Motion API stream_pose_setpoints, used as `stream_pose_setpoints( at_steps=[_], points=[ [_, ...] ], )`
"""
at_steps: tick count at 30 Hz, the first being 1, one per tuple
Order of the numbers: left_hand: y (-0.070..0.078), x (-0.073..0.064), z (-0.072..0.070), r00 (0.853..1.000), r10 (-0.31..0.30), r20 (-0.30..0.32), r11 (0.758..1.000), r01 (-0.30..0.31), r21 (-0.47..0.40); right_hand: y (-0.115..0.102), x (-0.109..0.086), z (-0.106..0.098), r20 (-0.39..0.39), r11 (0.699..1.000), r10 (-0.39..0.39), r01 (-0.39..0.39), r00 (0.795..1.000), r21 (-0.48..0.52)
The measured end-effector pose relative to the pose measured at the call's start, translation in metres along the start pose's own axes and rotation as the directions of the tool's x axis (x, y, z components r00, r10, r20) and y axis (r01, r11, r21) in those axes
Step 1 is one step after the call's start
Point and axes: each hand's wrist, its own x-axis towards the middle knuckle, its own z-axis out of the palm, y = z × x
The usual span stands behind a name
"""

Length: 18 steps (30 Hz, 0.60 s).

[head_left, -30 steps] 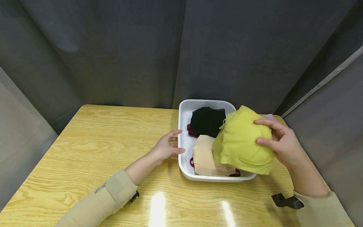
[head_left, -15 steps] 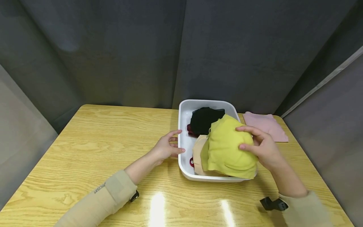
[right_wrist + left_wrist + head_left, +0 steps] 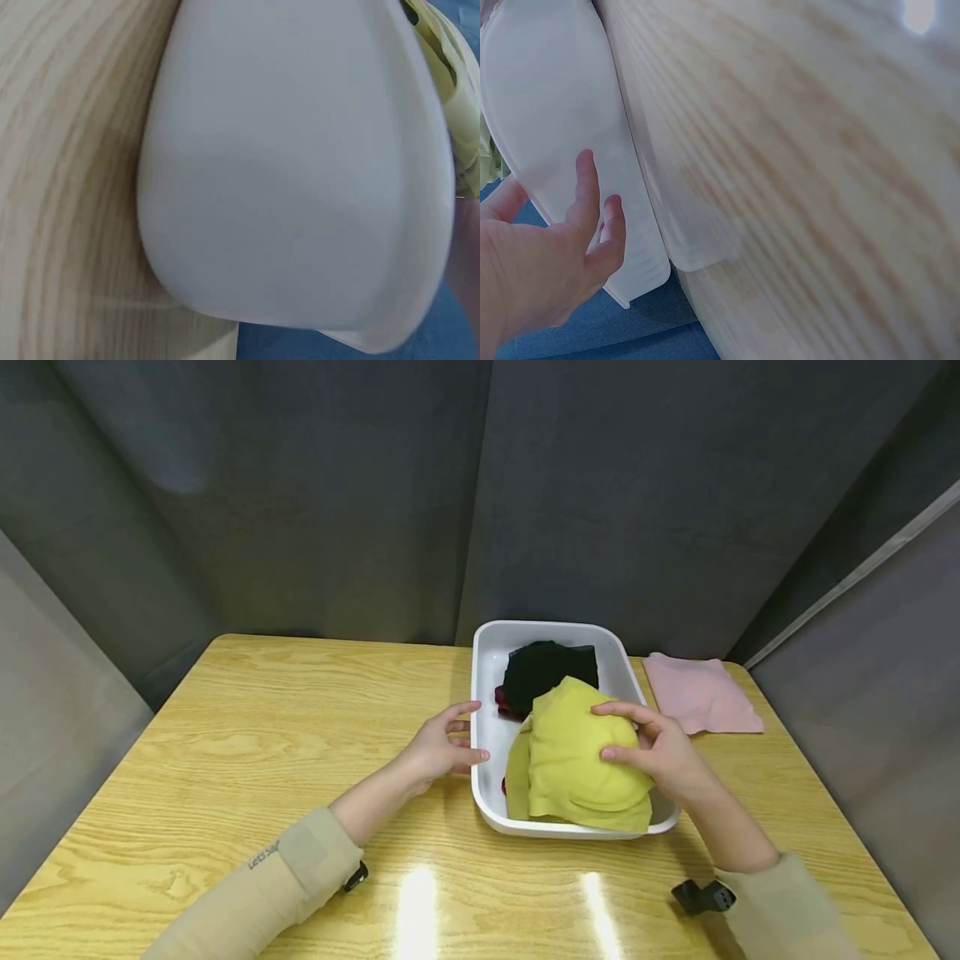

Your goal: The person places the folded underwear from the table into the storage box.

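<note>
In the head view a white plastic bin [image 3: 483, 810] stands on the wooden table, with folded clothes inside. My left hand [image 3: 438, 747] is at its left wall; in the left wrist view the thumb reaches over the rim and the other fingers lie along the outer wall. A folded yellow garment [image 3: 573, 760] is over the bin's near half, held by my right hand [image 3: 660, 752] at its right side, thumb and fingers on the cloth. Farther back in the bin lies a black folded garment [image 3: 547, 668], with dark red cloth [image 3: 506, 702] showing under it.
A folded pink garment [image 3: 701, 693] lies on the table [image 3: 300, 718] to the right of the bin, near the back corner. Dark grey curtains [image 3: 337, 502] stand behind the table and along its sides.
My right hand has carried the yellow garment left and lower, over the bin, where it now covers the beige cloth. The pink garment has come into full view. My left hand stays put.
</note>
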Motion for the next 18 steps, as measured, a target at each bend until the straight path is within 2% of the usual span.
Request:
stream_pose_setpoints(
  at_steps=[7,14,18],
  points=[
    [0.001,-0.001,0.000,1.000,0.002,0.007,1.000,-0.002,0.000,0.007,0.004,0.003,-0.001,0.991,0.062,-0.062,0.998,-0.117],
    [0.002,-0.001,0.000,1.000,-0.003,0.000,1.000,0.003,0.010,0.013,0.007,0.004,0.018,0.954,0.121,-0.111,0.993,-0.277],
    [0.001,0.000,-0.001,1.000,-0.009,-0.003,1.000,0.009,0.010,0.017,0.009,0.004,0.045,0.938,0.168,-0.145,0.985,-0.314]
  ],
)
